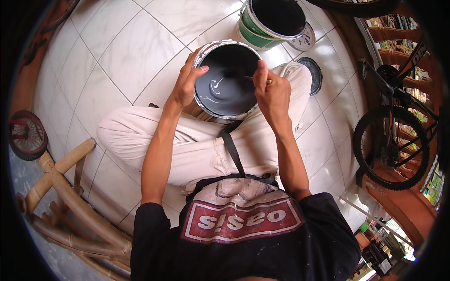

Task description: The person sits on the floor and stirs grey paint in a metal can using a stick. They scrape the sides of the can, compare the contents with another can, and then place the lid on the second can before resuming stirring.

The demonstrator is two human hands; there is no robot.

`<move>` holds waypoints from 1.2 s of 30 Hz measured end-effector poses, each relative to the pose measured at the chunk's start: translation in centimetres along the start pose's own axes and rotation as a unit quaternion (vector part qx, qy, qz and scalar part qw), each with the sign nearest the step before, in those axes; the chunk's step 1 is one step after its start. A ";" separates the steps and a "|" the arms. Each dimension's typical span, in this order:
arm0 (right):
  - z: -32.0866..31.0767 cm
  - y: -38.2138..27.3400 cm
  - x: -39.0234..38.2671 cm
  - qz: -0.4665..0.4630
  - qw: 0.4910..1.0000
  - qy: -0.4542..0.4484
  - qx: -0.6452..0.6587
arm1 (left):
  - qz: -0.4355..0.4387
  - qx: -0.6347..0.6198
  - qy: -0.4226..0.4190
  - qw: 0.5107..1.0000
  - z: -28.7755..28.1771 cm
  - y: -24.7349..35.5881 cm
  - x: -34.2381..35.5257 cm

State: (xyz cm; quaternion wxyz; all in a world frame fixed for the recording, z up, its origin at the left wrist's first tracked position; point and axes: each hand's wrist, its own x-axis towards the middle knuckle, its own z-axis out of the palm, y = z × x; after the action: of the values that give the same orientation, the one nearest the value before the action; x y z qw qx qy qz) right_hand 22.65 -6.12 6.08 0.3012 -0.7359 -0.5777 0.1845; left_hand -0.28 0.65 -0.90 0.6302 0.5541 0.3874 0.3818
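A round bucket of dark grey paint [225, 96] is tipped toward me above my crossed legs, its pale rim smeared with paint. Light swirls show on the glossy surface. My left hand [187, 83] grips the rim at the left, its thumb over the edge. At the right rim my right hand [273, 91] is closed, thumb upward; a faint thin line runs from it over the paint, but what its fingers hold is hidden. Beyond stands a green-and-white bucket [255, 32] with a dark inside.
A pale lid [304, 38] and a dark round lid [310, 75] lie on the white tiles [126, 51]. To the right leans a bicycle [391, 145] by an orange railing. A bamboo frame [77, 196] and a small red-hubbed wheel [27, 134] are at the left.
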 end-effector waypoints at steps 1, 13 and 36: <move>0.4 0.4 -0.5 -0.050 0.997 -0.032 -0.041 | -0.003 0.001 -0.001 1.000 0.1 0.1 0.2; -1.3 -0.2 0.4 0.082 0.988 -0.053 0.115 | -0.006 -0.007 -0.004 1.000 -0.1 -0.2 0.0; 0.1 -0.2 -0.2 -0.052 0.995 -0.057 -0.055 | -0.006 -0.012 -0.002 1.000 -0.2 -0.2 -0.1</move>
State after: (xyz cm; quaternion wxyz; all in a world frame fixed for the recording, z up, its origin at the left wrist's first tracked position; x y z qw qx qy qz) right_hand 22.35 -6.25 6.10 0.2356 -0.7089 -0.6405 0.1779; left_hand -0.50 0.60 -1.13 0.6396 0.5449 0.3853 0.3814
